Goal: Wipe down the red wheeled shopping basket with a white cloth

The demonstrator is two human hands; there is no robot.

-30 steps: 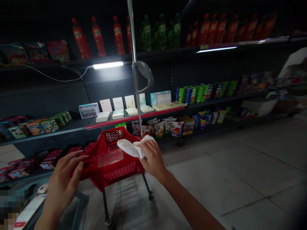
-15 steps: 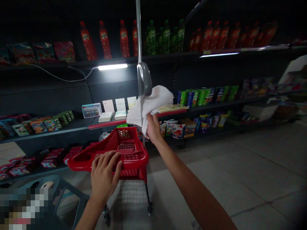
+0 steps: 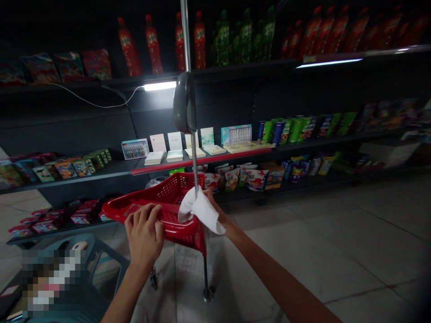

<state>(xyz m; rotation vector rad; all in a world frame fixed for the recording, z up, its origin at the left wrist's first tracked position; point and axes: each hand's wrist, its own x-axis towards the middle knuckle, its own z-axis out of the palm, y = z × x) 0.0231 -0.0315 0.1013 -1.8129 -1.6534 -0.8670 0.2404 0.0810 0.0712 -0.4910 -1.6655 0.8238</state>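
Note:
My left hand (image 3: pixel 144 231) rests at the rear of a small red shopping cart (image 3: pixel 183 229), fingers curled over its rim. A white cloth (image 3: pixel 206 211) is wrapped around the lower part of a thin metal pole (image 3: pixel 194 166), beside the cart's right rear corner. My right hand (image 3: pixel 215 204) grips this cloth from the far side, and its fingers are partly hidden by the fabric. Higher up, a grey plastic piece (image 3: pixel 184 103) is fixed to the pole.
Dark shelves hold red bottles (image 3: pixel 153 45), green bottles (image 3: pixel 222 40), upright books (image 3: pixel 175 141), snack bags (image 3: pixel 257 179) and small boxes (image 3: pixel 81 166). A blue-grey plastic stool (image 3: pixel 111 258) stands at lower left, next to the cart. Tiled floor (image 3: pixel 303 251) extends to the right.
My right hand has slid the cloth down the pole, from just below the grey piece to the level of the cart's rim. My left hand stays on the cart.

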